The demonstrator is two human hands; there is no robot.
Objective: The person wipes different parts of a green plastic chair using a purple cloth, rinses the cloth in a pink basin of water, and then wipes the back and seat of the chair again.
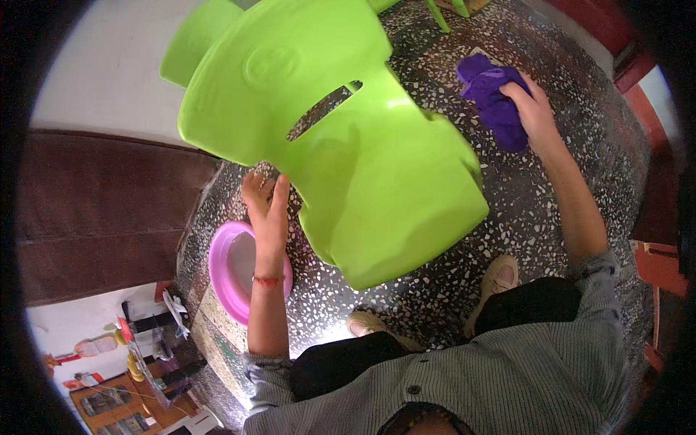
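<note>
A green plastic chair (337,179), its backrest pierced by a curved slot, stands in front of me. My left hand (266,209) is at the chair's left edge, fingers apart, near where the backrest meets the seat; whether it touches the chair I cannot tell. Below that wrist, a pink plastic basin (220,283) with greyish liquid in it rests on the floor, partly hidden by my forearm. To the right of the chair, my right hand (530,111) grips a bunched purple cloth (497,103) above the speckled floor.
Another green plastic chair (196,41) shows behind the first, by the pale wall. Green legs (437,16) stand at the top. A dark brown door or panel (109,217) is at the left, with a cluttered shelf (147,353) below it. Red furniture (660,266) lines the right side.
</note>
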